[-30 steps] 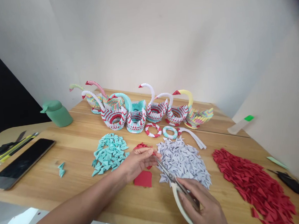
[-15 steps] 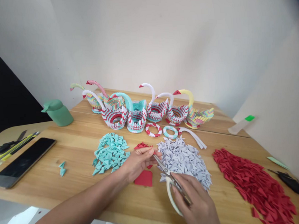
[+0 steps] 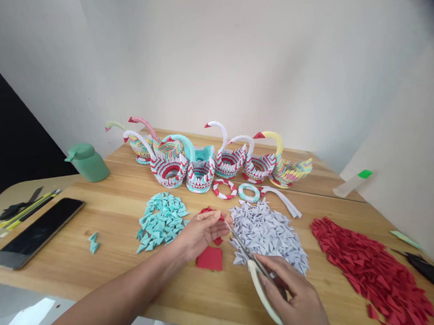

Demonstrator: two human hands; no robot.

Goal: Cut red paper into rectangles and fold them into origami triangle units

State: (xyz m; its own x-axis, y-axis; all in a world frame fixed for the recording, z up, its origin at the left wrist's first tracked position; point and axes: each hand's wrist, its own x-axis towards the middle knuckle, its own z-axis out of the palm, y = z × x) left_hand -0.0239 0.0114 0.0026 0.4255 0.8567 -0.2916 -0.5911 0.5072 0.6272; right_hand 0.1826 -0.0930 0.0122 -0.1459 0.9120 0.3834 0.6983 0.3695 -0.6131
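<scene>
My left hand pinches a small red paper piece above the wooden table. My right hand grips cream-handled scissors, their blades pointing up-left at that paper. A cut red paper square lies flat under my left hand. A small heap of red pieces sits just behind my fingers. Piles of folded triangles surround the hands: teal to the left, white under the scissors, red at the right.
Several paper swans stand in a row at the back, with two paper rings before them. A phone, pens and black scissors lie at left, beside a green bottle. A glue stick and another black tool lie at right.
The scissors shifted slightly while staying at the red paper; my right hand drew back a little toward me. My left hand kept its pinch. The view drifted slightly.
</scene>
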